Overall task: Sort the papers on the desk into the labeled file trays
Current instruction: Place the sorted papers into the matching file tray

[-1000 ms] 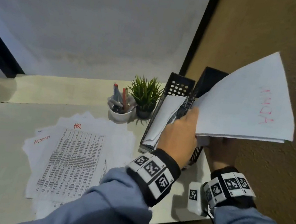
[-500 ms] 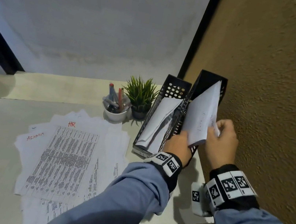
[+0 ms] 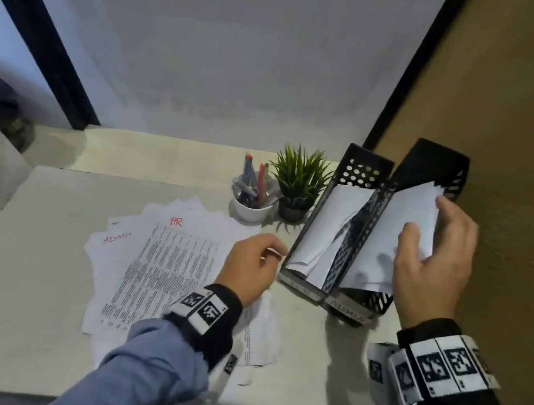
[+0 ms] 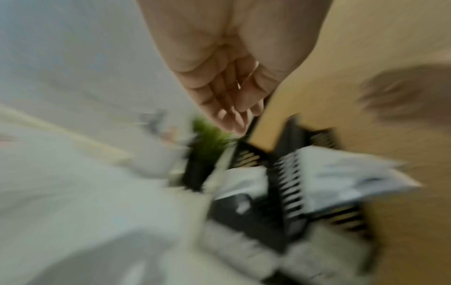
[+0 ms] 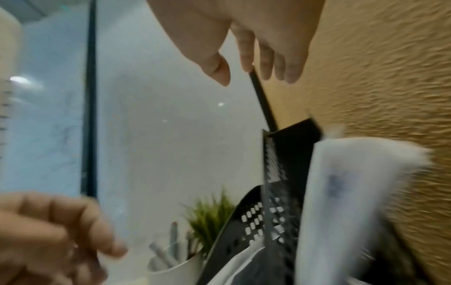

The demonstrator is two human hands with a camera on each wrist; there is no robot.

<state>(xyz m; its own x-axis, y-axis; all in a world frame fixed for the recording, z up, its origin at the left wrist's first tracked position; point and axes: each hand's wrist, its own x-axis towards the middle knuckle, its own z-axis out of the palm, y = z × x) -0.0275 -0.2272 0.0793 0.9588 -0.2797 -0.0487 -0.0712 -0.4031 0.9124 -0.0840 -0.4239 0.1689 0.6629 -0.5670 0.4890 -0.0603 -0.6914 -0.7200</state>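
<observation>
Head cam looks down; wrist cams close, share trays (image 3: 367,196).

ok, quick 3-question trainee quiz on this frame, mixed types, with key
1. True or false: the left hand grips a sheet.
2. Which tray holds the papers the right hand is at? A) the ADMIN tray B) the other tray beside it
3. Fill in: the top sheet of the desk pile is marked ___ in red.

Key: 1 false, it hovers above the pile holding nothing. 2 A. 3 HR.
</observation>
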